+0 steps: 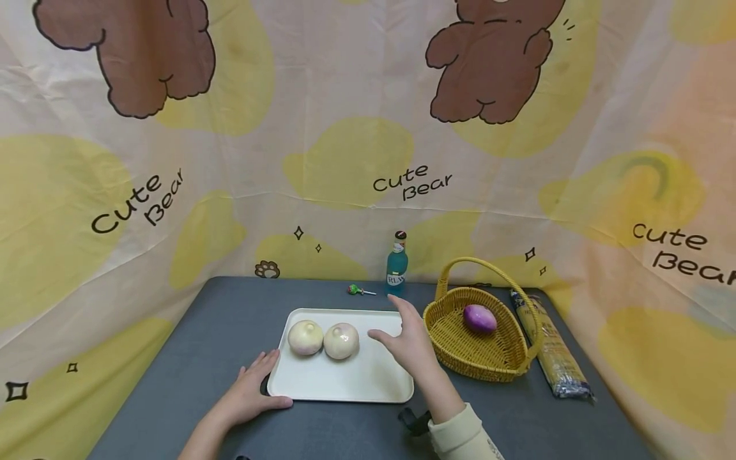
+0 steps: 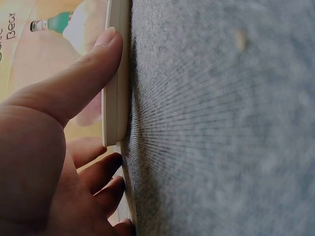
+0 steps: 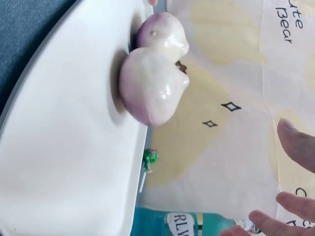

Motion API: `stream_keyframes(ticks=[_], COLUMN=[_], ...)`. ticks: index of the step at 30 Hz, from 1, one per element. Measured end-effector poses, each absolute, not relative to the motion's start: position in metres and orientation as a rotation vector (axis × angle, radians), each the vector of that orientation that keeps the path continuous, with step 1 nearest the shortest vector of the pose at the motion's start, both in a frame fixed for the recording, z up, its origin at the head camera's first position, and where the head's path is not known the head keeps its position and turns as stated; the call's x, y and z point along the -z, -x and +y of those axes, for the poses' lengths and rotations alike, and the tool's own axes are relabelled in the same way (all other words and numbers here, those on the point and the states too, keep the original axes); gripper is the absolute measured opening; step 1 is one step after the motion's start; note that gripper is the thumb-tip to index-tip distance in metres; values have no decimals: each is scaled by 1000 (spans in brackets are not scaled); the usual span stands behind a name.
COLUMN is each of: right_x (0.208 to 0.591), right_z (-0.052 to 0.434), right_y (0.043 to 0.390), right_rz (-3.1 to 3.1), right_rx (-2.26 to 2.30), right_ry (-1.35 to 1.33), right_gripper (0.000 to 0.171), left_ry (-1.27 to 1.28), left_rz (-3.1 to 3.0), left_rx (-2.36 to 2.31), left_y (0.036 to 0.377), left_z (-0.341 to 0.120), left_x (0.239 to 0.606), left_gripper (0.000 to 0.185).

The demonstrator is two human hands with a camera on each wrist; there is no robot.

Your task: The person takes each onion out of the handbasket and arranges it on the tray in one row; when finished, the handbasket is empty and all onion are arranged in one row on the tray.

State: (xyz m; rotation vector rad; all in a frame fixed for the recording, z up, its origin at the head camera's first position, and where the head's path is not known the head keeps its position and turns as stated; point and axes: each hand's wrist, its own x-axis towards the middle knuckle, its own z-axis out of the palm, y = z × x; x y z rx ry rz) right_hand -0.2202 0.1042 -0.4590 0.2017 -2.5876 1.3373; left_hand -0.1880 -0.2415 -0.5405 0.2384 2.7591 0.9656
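Note:
Two pale, peeled-looking onions, a left onion (image 1: 305, 337) and a right onion (image 1: 342, 340), sit side by side on the left half of a white tray (image 1: 368, 386). My left hand (image 1: 248, 391) rests at the tray's near left corner. Its thumb (image 2: 98, 61) lies along the front rim and its relaxed fingers are beside the left edge. Over the tray's right part hovers my right hand (image 1: 411, 338), thumb and fingers spread apart with nothing between them. In the right wrist view, both onions lie away from that hand's fingertips.
Right of the tray stands a yellow wicker basket (image 1: 460, 370) holding a purple onion (image 1: 480, 318). Beside it lies a long yellow plastic package (image 1: 554, 351). Behind the tray are a green-topped lollipop (image 1: 354, 290) and a blue bottle (image 1: 397, 265), near the printed cloth backdrop (image 1: 339, 249).

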Motion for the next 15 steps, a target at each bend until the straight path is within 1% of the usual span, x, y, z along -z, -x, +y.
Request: stream_keyframes(ticks=[15], right_x=[461], right_z=[135], right_y=[221], right_rz=[-2586], right_rx=[-1313], right_ry=[-101], right_gripper=[82], left_ry=[-272], left_rz=[2787], left_rx=[-970], left_y=[186], left_z=[-241], left_x=[539], left_gripper=[115])
